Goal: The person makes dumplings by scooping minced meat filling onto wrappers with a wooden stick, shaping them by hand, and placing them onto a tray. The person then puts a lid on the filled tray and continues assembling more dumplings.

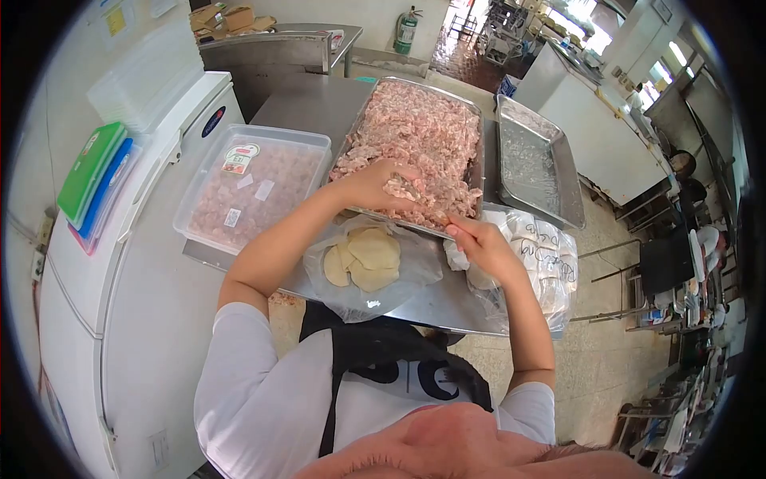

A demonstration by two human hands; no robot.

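Observation:
My left hand (375, 184) is curled at the near edge of a metal tray (351, 132) heaped with pink minced meat (423, 120). A lump of the meat sits against its fingers. At the tray's near right corner my right hand (483, 243) is closed, thumb and fingers pinched together on something small that I cannot make out. In front of my body, between my forearms, a clear plastic bag (419, 275) lies spread with several pale round dough wrappers (371, 255) on it.
Left of the tray stands a lidded plastic box (271, 144) with labels. To the right are a metal tray (531, 164) with residue and bagged white packets (546, 263) with handwriting. A white chest freezer (104, 303) borders the table (307, 104) on the left.

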